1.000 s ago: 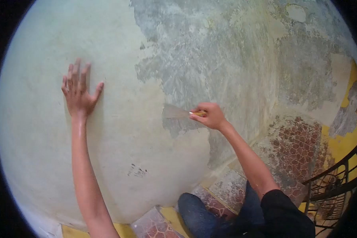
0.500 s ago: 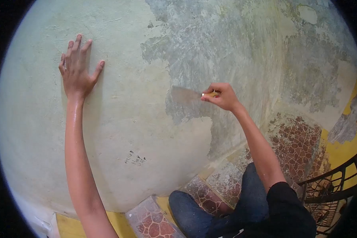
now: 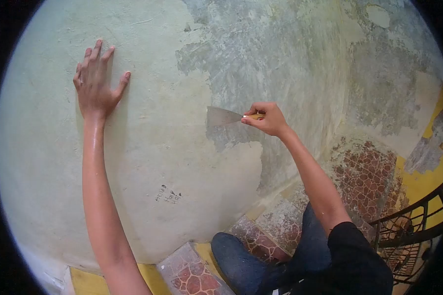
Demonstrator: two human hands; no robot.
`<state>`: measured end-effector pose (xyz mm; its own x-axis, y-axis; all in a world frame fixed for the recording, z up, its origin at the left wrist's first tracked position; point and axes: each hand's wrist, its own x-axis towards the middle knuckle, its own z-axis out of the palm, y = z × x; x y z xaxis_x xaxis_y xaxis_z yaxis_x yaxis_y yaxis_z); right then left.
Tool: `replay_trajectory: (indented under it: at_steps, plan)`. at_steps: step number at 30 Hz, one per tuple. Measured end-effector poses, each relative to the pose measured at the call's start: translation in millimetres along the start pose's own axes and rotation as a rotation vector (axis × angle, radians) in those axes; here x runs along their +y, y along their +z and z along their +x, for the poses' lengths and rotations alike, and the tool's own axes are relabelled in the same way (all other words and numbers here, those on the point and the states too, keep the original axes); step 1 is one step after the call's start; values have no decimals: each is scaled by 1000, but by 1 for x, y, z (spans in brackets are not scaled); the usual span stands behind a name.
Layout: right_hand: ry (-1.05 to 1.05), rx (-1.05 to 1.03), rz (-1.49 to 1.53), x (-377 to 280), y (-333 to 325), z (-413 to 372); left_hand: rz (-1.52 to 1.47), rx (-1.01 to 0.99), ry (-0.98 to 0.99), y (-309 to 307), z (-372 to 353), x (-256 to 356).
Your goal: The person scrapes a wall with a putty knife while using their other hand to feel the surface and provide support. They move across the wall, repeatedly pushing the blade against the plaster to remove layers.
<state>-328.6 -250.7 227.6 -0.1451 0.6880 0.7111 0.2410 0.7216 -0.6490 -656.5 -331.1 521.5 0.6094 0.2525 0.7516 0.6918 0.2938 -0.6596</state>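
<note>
My right hand is closed around the yellow handle of a putty knife. The knife's wide metal blade points left and meets the ragged edge of the pale green paint on the wall. Right of that edge the bare grey patch shows where paint is absent. My left hand rests flat against the painted wall at the upper left, fingers spread, holding nothing.
Small handwriting marks the lower wall. Below are patterned tiles and yellow strips, with pale flakes strewn over the tiles on the right. A dark metal rack stands at the lower right, beside my legs.
My right hand and the putty knife have shifted slightly left, bringing the blade to the paint edge. My left hand stays on the wall in nearly the same place.
</note>
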Motion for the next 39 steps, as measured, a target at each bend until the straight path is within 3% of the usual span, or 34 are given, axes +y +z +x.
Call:
replay_trajectory:
  at_steps: [8, 12, 14, 23, 26, 32, 39]
  plan:
    - [132, 64, 219, 15, 13, -11, -10, -9, 13, 3, -4, -5]
    - [97, 46, 88, 4, 10, -7, -14, -3, 6, 4, -5, -1]
    - [112, 78, 267, 17, 12, -7, 17, -8, 7, 2, -6, -4]
    - [157, 123, 156, 10, 6, -3, -9, 8, 0, 2, -6, -3]
    - [147, 197, 293, 24, 12, -9, -6, -21, 0, -2, -4, -3]
    - [183, 181, 290, -13, 27, 1, -110, 24, 11, -3, -6, 0]
    - [215, 247, 327, 7, 20, -17, -15, -24, -26, -3, -5, 2]
